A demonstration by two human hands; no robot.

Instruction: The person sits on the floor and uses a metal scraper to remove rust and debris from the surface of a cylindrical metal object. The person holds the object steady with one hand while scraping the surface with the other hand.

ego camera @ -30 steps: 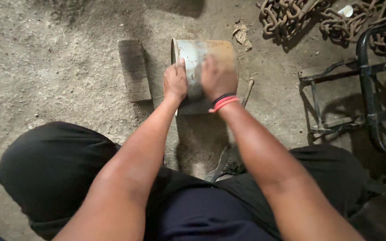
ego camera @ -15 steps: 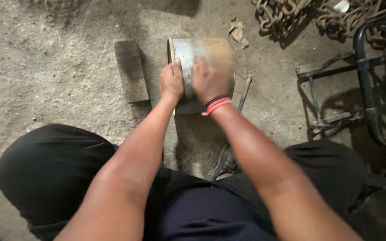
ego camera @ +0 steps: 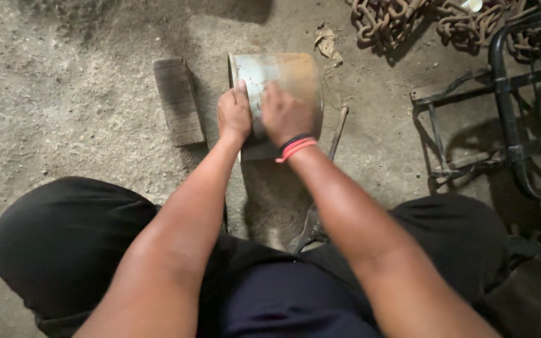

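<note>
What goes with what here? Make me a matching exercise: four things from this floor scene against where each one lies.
Things:
1. metal cylinder
2. wooden block
3. chain
4. black metal frame

Places:
A. heaped at the top, right of centre
B. under both hands
C. at the right edge
D. flat on the ground, left of the left hand

Pairs: 1-B, 2-D, 3-A, 4-C

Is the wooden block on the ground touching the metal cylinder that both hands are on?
Apart. The head view shows a strip of bare ground between the wooden block and the metal cylinder.
</note>
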